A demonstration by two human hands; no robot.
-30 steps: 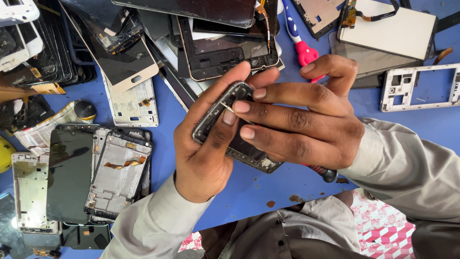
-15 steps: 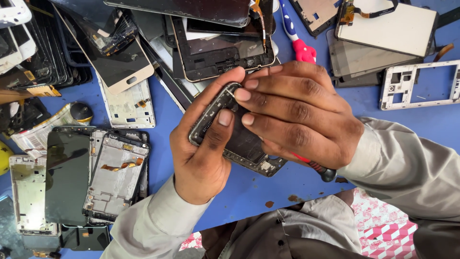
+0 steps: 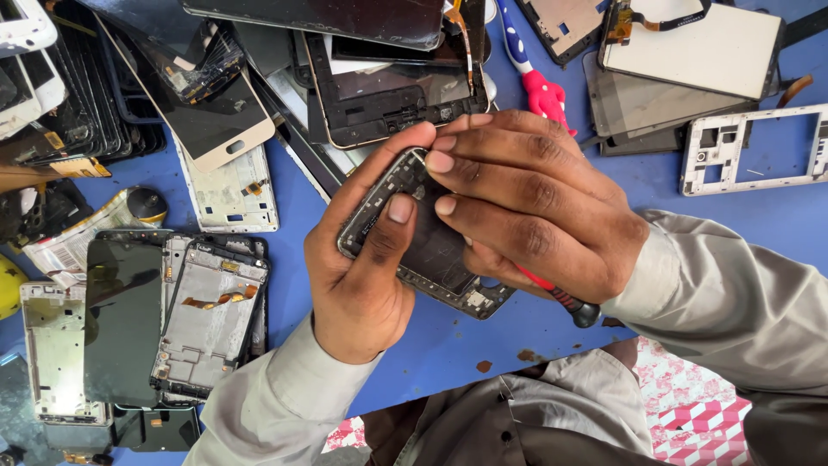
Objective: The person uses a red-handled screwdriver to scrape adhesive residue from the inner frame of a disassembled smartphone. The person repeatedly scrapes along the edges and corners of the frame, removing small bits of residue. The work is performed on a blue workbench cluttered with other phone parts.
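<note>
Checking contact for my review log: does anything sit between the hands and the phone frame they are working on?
Nothing visible does. The left hand grips the phone frame directly, thumb on its face. The right hand rests its fingertips on the frame's upper end and also holds a red-handled tool, whose tip is hidden under the fingers.

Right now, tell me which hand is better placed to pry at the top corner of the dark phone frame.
Probably the right hand: its fingertips already sit at the top corner of the dark phone frame, and it holds the red-and-black-handled tool. The left hand grips the frame's side, steadying it.
</note>
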